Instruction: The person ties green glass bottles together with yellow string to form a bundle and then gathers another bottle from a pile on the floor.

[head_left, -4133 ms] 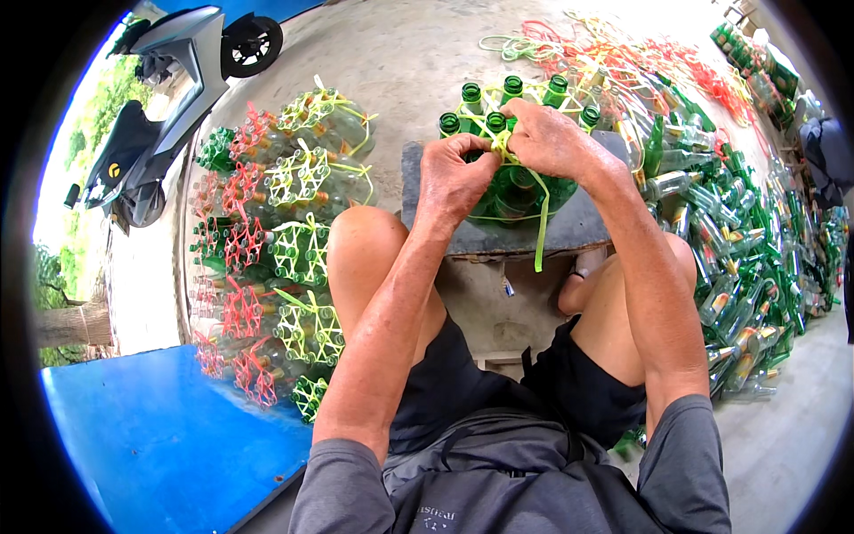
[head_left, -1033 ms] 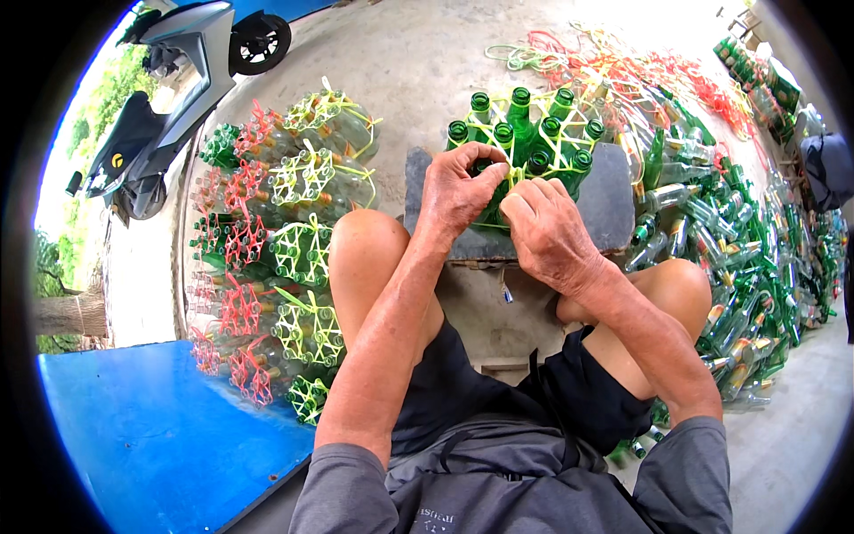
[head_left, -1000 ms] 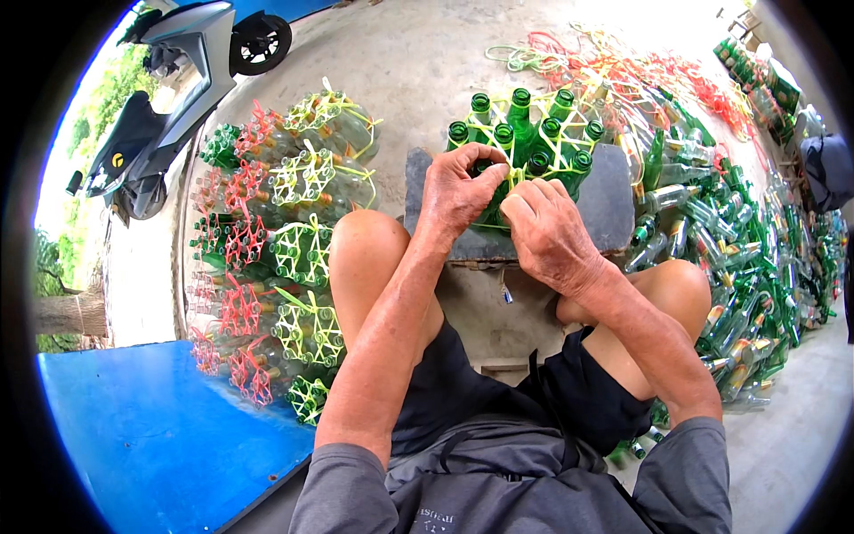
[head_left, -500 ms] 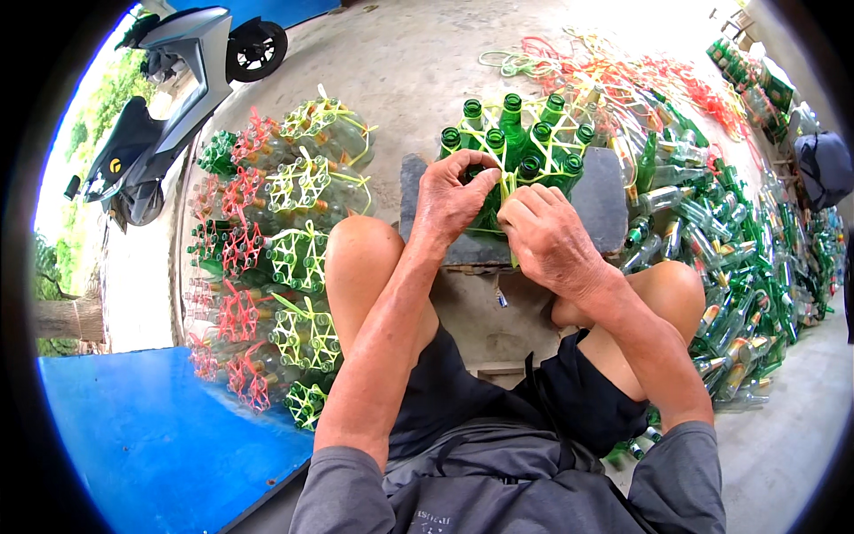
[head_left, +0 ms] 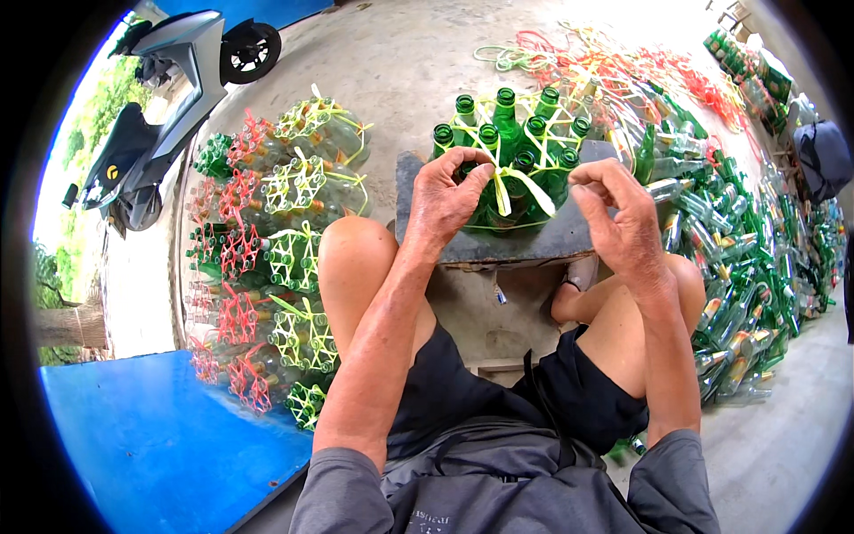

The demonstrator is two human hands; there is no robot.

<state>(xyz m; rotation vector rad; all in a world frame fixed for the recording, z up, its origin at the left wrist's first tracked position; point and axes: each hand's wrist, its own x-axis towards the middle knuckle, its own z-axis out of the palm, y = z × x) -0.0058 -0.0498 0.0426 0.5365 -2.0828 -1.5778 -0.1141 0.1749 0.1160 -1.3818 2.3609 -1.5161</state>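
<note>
A bundle of green glass bottles (head_left: 505, 120) stands upright before me, laced round the necks with pale yellow-green plastic strap (head_left: 527, 185). The strap is tied at the near side, with two flat tails hanging from the knot. My left hand (head_left: 447, 200) is at the bundle's near left, its thumb and forefinger pinched at the strap by the knot. My right hand (head_left: 620, 214) hovers just right of the bundle, off the strap, fingers loosely bent and thumb apart from them. Beneath the bottles is a dark slab (head_left: 569, 238).
Strapped bottle bundles (head_left: 298, 254) stand in rows at the left, beside a blue sheet (head_left: 160, 436). A scooter (head_left: 165, 116) is parked far left. Loose bottles (head_left: 738, 294) pile up at the right, with red and yellow straps (head_left: 640, 71) strewn behind. A dark bag (head_left: 823, 160) sits far right.
My right hand has let go of the strap and moved right, off the bundle. The knot and its tails now show. My left hand has stayed nearly in place.
</note>
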